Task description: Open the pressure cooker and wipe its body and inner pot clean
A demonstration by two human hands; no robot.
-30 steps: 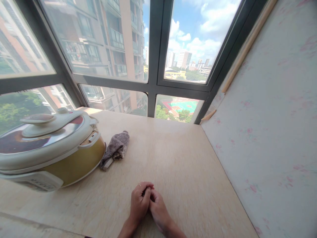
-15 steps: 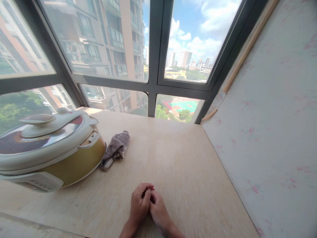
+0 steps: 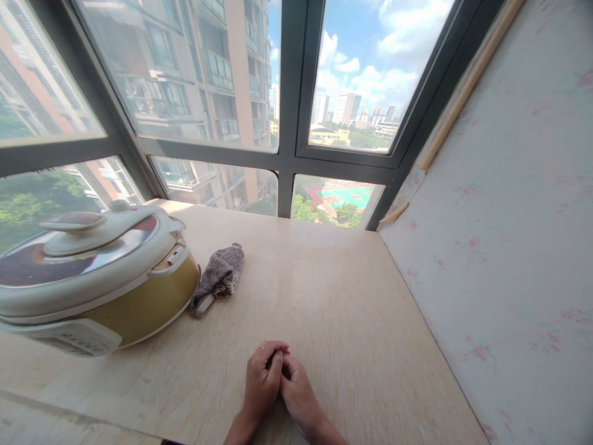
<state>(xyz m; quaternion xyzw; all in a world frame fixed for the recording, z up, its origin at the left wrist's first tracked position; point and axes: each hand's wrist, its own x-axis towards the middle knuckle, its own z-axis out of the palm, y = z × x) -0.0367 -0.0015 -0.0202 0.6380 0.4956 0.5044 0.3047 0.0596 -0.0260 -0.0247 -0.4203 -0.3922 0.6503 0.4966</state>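
Observation:
My left hand (image 3: 260, 378) and my right hand (image 3: 298, 390) are folded together low in the middle of the view, above the pale stone-patterned counter (image 3: 352, 321). Both are closed, fingers curled and pressed against each other, the left thumb lying across the front. A small ring-like spot shows on a left finger. No object shows in either hand; the palms are hidden. Nearest to them, up and to the left, is a crumpled grey-brown cloth (image 3: 220, 275). It lies against the base of an electric cooking pot (image 3: 152, 303) with a white lid and gold body.
Dark window frames (image 3: 288, 93) stand along the counter's back edge, with buildings and a sports court outside. A flower-patterned wall (image 3: 500, 247) borders the counter on the right. A seam (image 3: 69, 415) runs across the counter at lower left.
The view has shifted very slightly. Both hands stay folded in the same place, and the cloth and the pot have not moved.

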